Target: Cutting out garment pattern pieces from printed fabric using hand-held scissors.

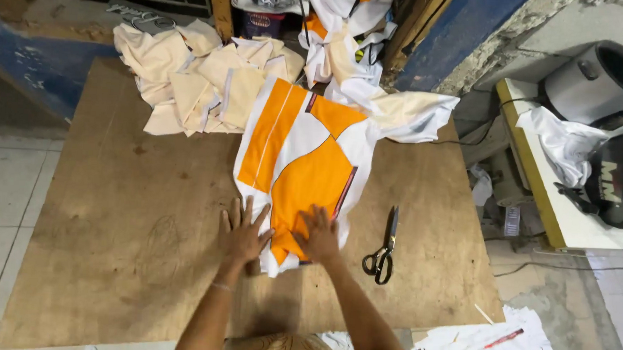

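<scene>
Orange-and-white cloth panel (305, 164) lies flat under both spread hands, left hand (242, 233) and right hand (318, 235) pressing its near edge onto the wooden board (113, 222), smoothing it seemingly, with black scissors (385, 248) just right of the fingers and cream fabric pieces (196, 79) heaped beyond.

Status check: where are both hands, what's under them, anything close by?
Left hand and right hand flat, open, pressing orange-and-white fabric on wooden board. Scissors lie right of it, apart. Cream fabric pile behind.
</scene>
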